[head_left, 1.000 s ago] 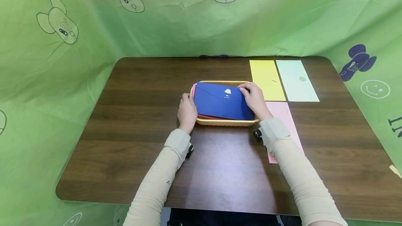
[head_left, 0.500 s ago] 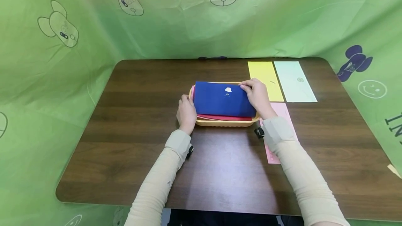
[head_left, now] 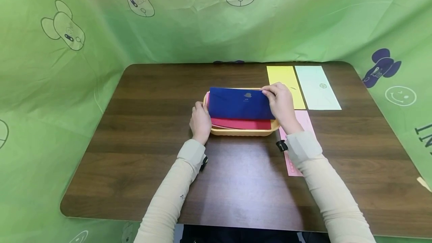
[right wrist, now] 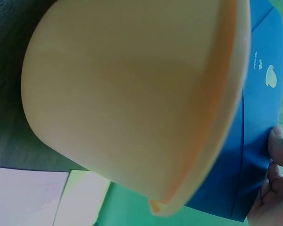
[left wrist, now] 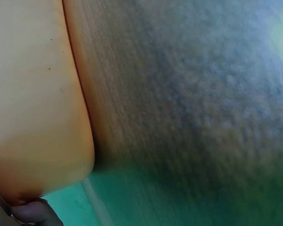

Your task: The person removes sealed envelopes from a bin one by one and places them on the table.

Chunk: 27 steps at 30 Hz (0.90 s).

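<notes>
A blue envelope with a small hat print is tilted up over a yellow plastic basket. My right hand pinches its upper right corner; in the right wrist view the thumb and fingers of that hand grip the envelope beyond the basket wall. My left hand holds the basket's left end, and a fingertip shows against the basket in the left wrist view. A red envelope lies in the basket beneath the blue one, with a pink edge at the left.
Yellow and pale mint envelopes lie side by side at the back right of the brown table. A pink envelope lies nearer, partly under my right forearm. A green printed curtain surrounds the table.
The blue envelope has tipped up and its lower edge has lifted away, so more of the red envelope shows. My right hand has shifted slightly right; the left hand stays on the basket.
</notes>
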Available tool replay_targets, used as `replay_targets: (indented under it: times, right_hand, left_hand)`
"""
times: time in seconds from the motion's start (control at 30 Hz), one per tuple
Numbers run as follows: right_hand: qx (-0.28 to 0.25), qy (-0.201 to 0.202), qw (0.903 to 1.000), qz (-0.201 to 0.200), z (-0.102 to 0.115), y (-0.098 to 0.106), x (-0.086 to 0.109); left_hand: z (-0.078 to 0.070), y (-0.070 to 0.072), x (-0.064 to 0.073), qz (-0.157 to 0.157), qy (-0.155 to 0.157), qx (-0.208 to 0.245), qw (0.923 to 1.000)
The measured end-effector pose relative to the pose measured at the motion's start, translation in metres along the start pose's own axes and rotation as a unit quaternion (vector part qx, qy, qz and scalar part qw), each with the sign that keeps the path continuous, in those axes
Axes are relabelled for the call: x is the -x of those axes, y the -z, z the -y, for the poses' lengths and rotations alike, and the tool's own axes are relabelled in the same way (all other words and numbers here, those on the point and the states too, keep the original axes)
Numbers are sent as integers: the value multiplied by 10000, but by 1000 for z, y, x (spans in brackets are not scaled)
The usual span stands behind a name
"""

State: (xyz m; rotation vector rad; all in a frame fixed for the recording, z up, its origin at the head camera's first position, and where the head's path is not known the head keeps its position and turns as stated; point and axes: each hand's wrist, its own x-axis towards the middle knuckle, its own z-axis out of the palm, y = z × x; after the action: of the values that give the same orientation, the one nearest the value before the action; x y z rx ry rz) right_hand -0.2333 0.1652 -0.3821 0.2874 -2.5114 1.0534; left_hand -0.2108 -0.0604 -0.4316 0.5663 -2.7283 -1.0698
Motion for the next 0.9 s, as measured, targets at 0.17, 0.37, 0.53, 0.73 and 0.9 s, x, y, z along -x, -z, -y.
replay_targets:
  times: [0.17, 0.37, 0.53, 0.73, 0.9]
  right_hand:
    - [-144, 272, 9987, -406, 3, 3, 2]
    - [-521, 404, 9897, -1272, 1, 17, 6]
    - [-796, -216, 9797, -1825, -4, 42, 10]
    - [-947, -1418, 9605, -2200, -22, 77, 21]
    - [-1001, -2319, 9389, -2340, -49, 104, 35]
  left_hand:
    - [0, 1, -1, -4, 18, -27, 10000]
    - [0, 2, -1, 36, -18, -47, 10000]
    - [0, 2, -2, 74, -54, -92, 9999]
    - [-1, 2, -1, 155, -66, -87, 9998]
    - [-2, 2, 0, 116, -89, -55, 9999]
